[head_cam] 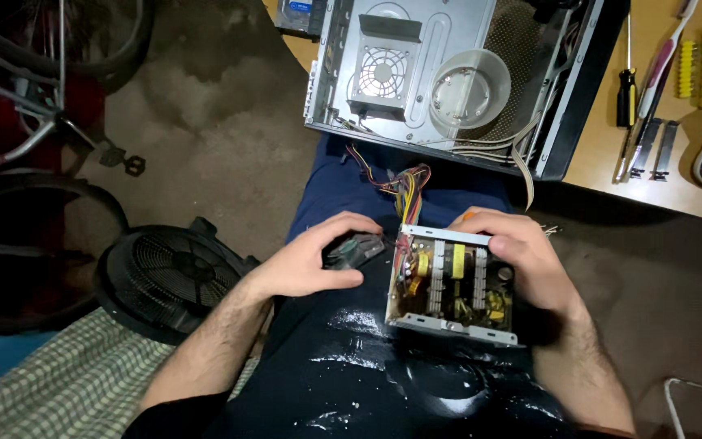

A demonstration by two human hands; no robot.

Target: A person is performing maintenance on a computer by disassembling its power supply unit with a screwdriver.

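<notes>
The open power supply (452, 289) is silver with yellow parts inside. Its wires (404, 185) run red, yellow and purple. The cloth (50, 382) is green-and-white checked.

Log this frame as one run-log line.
left hand: grips small dark fan | right hand: steadies opened power supply on lap | wire bundle: runs up toward open computer case

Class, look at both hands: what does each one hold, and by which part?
The right hand grips the open metal power supply box by its far right corner. The left hand holds a small dark fan by its left edge.
</notes>
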